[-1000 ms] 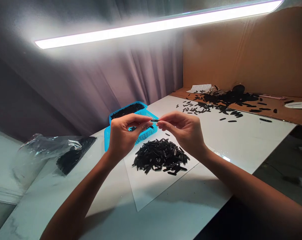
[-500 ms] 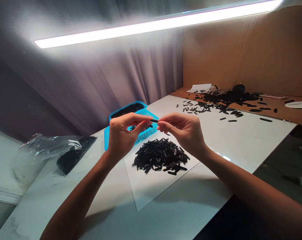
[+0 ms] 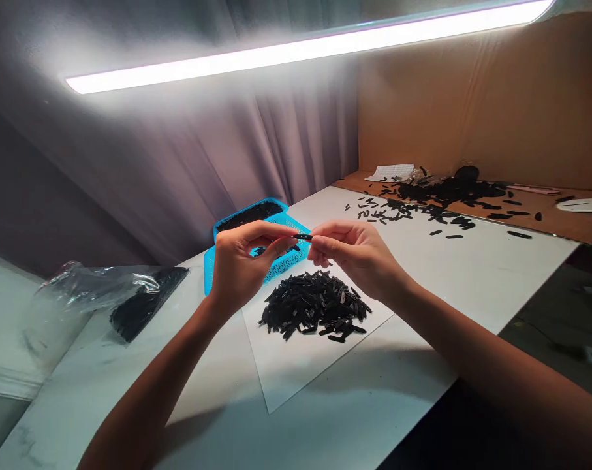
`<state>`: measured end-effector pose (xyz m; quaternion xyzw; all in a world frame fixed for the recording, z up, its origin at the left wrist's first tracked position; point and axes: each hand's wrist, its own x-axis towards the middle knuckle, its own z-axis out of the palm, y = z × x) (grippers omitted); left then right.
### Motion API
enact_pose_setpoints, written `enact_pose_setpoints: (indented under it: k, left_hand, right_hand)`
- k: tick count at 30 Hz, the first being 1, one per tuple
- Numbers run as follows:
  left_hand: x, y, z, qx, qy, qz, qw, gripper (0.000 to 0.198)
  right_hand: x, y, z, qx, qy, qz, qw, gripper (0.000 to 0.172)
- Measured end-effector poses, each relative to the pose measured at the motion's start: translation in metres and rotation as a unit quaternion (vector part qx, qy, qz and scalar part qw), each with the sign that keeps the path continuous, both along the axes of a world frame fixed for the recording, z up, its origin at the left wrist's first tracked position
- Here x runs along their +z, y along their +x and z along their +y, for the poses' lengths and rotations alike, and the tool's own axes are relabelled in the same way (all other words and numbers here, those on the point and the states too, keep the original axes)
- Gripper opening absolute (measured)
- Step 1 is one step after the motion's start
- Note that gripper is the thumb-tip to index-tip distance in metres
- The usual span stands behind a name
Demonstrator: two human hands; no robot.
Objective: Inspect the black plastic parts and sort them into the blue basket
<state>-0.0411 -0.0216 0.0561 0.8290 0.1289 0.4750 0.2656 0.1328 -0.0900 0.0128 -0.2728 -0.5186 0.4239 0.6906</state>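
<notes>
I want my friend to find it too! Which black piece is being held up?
Look at the white table under the bright lamp. Above the big black pile, in front of the blue basket, the left hand and right hand pinch one tiny black stick between their fingertips. It is the only piece up in the air; the others lie down.

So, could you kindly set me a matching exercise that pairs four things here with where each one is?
Things:
1. small black piece
2. heap of black pieces
3. blue basket
4. white paper

Places:
A. on the brown cardboard at the back
B. on the clear sheet
C. pinched between the left hand and right hand
D. on the white table, beyond the clear sheet

Pairs: 1-C, 2-B, 3-D, 4-A
</notes>
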Motion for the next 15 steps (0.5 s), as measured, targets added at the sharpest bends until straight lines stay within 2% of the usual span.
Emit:
enact_pose_setpoints:
  k: [6, 15]
  left_hand:
    - [0.0011, -0.0005, 0.0024, -0.003, 0.001, 0.01, 1.0, 0.006]
    - [0.0044, -0.0009, -0.0023, 0.006, 0.02, 0.02, 1.0, 0.005]
  right_hand:
    - [0.0001, -0.0008, 0.0006, -0.005, -0.013, -0.002, 1.0, 0.011]
    - [-0.0011, -0.0015, 0.0005, -0.008, 0.015, -0.004, 1.0, 0.006]
